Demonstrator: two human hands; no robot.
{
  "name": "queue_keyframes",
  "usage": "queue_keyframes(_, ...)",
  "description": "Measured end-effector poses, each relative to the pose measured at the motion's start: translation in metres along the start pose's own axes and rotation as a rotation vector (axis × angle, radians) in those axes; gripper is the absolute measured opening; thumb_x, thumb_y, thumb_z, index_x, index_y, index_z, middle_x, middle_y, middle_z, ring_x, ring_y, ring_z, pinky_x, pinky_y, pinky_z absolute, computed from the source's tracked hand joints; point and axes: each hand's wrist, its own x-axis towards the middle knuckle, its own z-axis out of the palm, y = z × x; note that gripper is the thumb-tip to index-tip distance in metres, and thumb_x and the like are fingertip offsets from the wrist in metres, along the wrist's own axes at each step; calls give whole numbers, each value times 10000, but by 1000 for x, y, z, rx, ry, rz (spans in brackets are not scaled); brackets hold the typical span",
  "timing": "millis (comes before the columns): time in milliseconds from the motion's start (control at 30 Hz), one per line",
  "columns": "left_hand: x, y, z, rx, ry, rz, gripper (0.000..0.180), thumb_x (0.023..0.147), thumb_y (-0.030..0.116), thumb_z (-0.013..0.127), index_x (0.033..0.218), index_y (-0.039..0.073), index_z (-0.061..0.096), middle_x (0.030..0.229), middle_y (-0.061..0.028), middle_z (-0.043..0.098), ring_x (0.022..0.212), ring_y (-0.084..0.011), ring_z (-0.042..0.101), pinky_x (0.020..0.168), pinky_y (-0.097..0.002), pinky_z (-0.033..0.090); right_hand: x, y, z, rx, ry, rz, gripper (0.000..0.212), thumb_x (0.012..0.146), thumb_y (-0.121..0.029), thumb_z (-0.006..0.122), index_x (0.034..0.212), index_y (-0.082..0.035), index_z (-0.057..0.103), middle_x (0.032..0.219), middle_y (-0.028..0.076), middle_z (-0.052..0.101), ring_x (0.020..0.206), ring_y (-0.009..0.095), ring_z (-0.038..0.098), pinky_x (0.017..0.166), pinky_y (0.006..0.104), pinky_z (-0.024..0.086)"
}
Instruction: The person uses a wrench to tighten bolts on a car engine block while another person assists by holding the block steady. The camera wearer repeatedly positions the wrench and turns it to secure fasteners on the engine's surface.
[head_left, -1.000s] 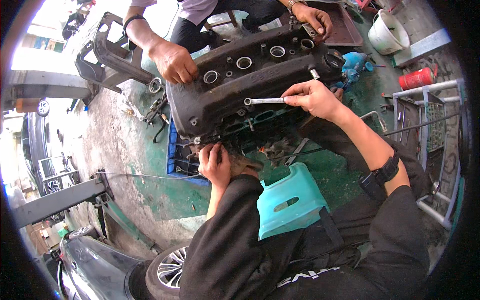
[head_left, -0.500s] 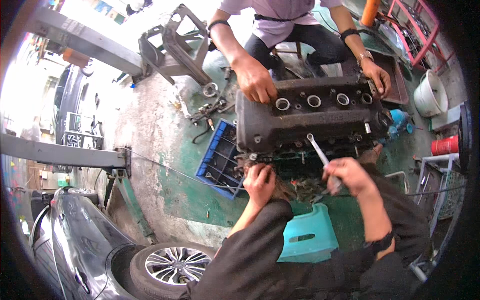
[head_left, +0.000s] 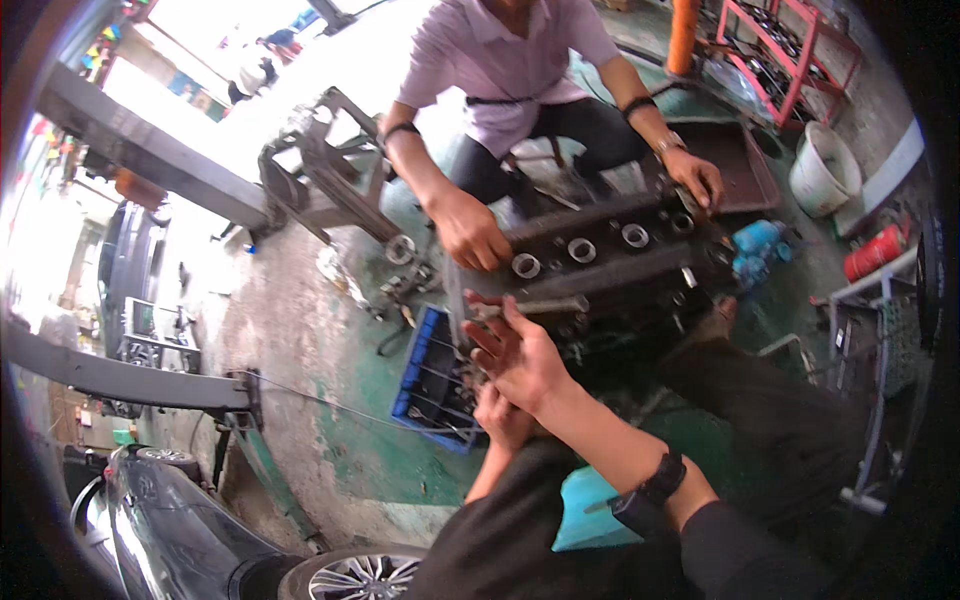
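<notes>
Wrench (head_left: 552, 305) of metal, blurred, lies across the near long side of the dark engine part (head_left: 610, 272), near its left end. It appears to be pinched by the right hand (head_left: 525, 368), between thumb and forefinger, while the other fingers are loosely spread and point toward the left. The right forearm rises diagonally from the lower right, with a black band (head_left: 664, 480) around it close to the wrist, and the palm is turned partly upward.

The left hand (head_left: 503, 416) is just below and partly covered by the right one, at the near left corner of the engine part. Its fingers are bent, but I cannot tell if they grip something. So the two hands are close together, the right crossing over the left; whether they touch is not clear.

Opposite, a co-worker (head_left: 505, 70) sits with both arms reaching forward. One hand of the co-worker (head_left: 472, 236) has the fingers bent down at the left end of the engine part; the other is at the far right end.

Beside the left hand, a blue tray (head_left: 408, 385) stands on the floor (head_left: 350, 450). A turquoise stool (head_left: 588, 512) shows under the right forearm.
</notes>
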Motion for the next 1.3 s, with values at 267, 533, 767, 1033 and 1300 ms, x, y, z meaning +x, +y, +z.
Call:
queue_keyframes(267, -3, -6, 0, 132, -54, 55, 204, 677, 47, 718, 878, 65, 682, 882, -92, 627, 772, -292, 619, 659, -384, 505, -91, -91, -55, -1365, 113, 56, 236, 960, -219, 552, 995, -23, 678, 686, -35, 547, 615, 49, 472, 555, 222, 394)
queue_keyframes(533, -2, -6, -1, 131, -48, 79, 196, 674, 49, 712, 864, 84, 678, 884, -76, 629, 777, -267, 620, 677, -364, 502, -96, -179, -49, -1846, 149, -63, 225, 910, -222, 622, 875, -18, 710, 577, -64, 502, 511, 40, 393, 456, 239, 300)
queue_keyframes(767, 0, -5, -2, 117, -61, 88, 196, 682, 21, 718, 871, 55, 677, 882, -102, 627, 748, -290, 620, 644, -360, 508, -66, -204, -44, -1792, 205, 166, 247, 897, -272, 636, 841, -48, 722, 536, -79, 461, 464, 26, 375, 423, 221, 268)
queue_keyframes(1033, -1, -4, 0, 109, -46, 33, 193, 668, 43, 723, 850, 88, 677, 866, -62, 627, 778, -253, 615, 708, -360, 487, -73, -216, -44, -1751, 171, 183, 241, 880, -247, 657, 818, -22, 715, 531, -64, 492, 441, 22, 381, 414, 212, 269)
queue_keyframes(1300, 8, 4, -7, 132, -107, 91, 207, 678, 66, 731, 876, 90, 678, 860, -64, 628, 774, -249, 616, 668, -351, 499, -70, -218, -45, -1653, 210, 158, 228, 889, -207, 636, 828, 6, 693, 544, -66, 464, 431, 20, 354, 398, 196, 268)
